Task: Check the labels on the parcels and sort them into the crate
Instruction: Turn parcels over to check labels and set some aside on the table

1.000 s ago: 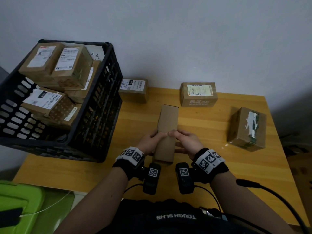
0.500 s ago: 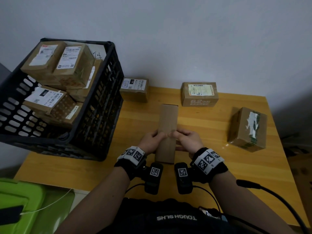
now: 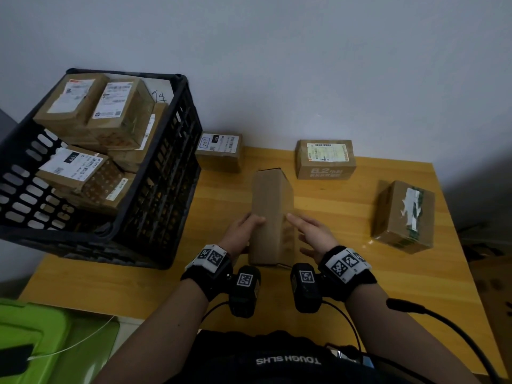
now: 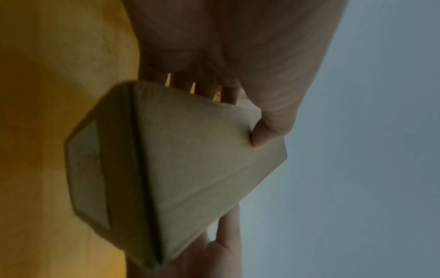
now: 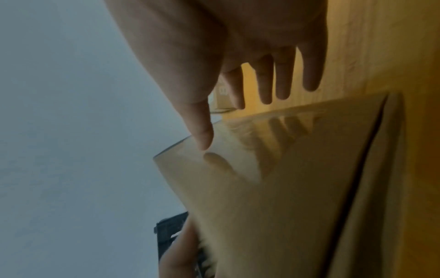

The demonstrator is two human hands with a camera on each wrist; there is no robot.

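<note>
Parcel (image 3: 273, 214): I see it above the tabletop (image 3: 332, 273), between my hands.
Left hand (image 3: 242, 231): fingers curled round it.
Right hand (image 3: 313, 234): fingers straight, thumb touching it.
Crate (image 3: 166, 173): left, holding parcels.

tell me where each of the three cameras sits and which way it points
Head: on the head, looking down at the wooden table, black crate and both forearms.
Left wrist: along the left hand, which grips the long cardboard parcel.
Right wrist: along the right hand, fingers straight.
All three views share that parcel.
</note>
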